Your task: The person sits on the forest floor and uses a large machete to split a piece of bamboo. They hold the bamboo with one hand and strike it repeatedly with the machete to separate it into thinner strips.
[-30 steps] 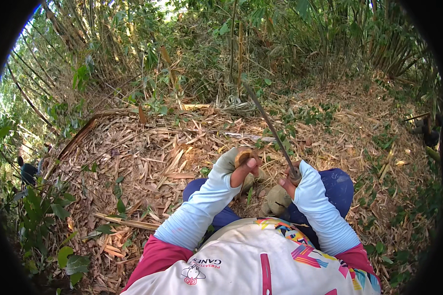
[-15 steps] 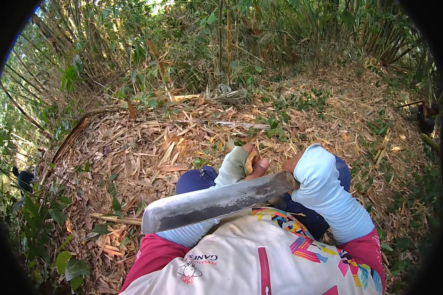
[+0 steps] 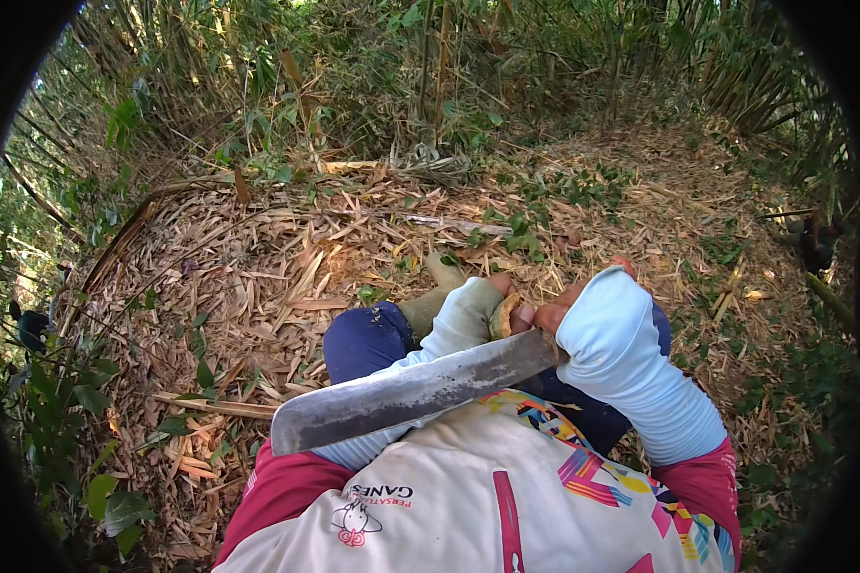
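- On a leaf-strewn forest floor, your right hand [image 3: 562,304] is closed around the grip end of a broad, dark-grey metal machete [image 3: 416,390], its handle hidden in your fist.
- The blade points to your left, one broad face up, crossing over your left forearm in front of your chest; whether it touches the sleeve cannot be told.
- Your left hand [image 3: 514,304], just beside the right, has its fingers curled on a small, tan, curved piece [image 3: 505,317] of what looks like wood or bark, held near the blade's grip end.
- Pale-blue ribbed fabric sleeves [image 3: 674,406] cover both your forearms, reaching onto the hands.
- Around them are your bent knees in dark-blue trousers [image 3: 361,342] and an off-white shirt [image 3: 430,511] with crimson sleeves and a multicoloured geometric print.
- Beyond spreads brown, dry leaf litter [image 3: 268,277], with a long, tan, split stick [image 3: 215,408] to your left.
- Farther out, a green bamboo thicket [image 3: 764,91] rises.
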A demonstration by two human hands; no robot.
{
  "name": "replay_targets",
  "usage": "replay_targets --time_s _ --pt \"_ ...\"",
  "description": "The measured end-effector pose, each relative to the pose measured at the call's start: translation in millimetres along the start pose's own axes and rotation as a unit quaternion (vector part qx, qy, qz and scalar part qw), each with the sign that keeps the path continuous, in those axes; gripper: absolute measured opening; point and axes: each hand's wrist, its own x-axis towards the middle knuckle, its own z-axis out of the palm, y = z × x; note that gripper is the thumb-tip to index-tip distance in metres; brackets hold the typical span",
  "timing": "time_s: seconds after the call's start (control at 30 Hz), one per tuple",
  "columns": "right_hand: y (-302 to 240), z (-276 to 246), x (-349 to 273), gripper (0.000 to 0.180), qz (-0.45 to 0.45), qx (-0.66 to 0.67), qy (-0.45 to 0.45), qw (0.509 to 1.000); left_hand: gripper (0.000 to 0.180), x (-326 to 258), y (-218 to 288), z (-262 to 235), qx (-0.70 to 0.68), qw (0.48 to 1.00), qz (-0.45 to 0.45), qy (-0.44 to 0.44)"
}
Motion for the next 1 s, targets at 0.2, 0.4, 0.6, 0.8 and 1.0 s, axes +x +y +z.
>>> replay_targets --time_s 0.2,0.4,0.6,0.8,1.0 --pt "-7.1 -11.9 1.3 0.011 -0.048 -0.078 0.015 0.996 0.012 2.0 -2.6 -2.9 0.04 0.999 0.005 -0.016" --pt "-8.9 -12.2 2.1 0.01 -0.06 -0.092 0.035 0.993 0.013 9.9 -16.2 -20.0 0.128 0.99 0.056 -0.036" --pt "-1.5 -1.1 1.2 0.008 -0.06 -0.041 0.086 0.994 0.014 6.9 -13.4 -14.8 0.116 0.99 0.071 -0.026" --pt "-6.3 -9.4 4.4 0.013 -0.065 -0.094 0.07 0.991 0.025 1.9 18.2 1.7 -0.205 0.967 -0.152 0.003" --pt "-9.9 -17.3 8.2 0.013 -0.069 -0.108 0.072 0.989 0.012 -3.0 22.0 -2.8 -0.016 0.995 -0.038 -0.09"
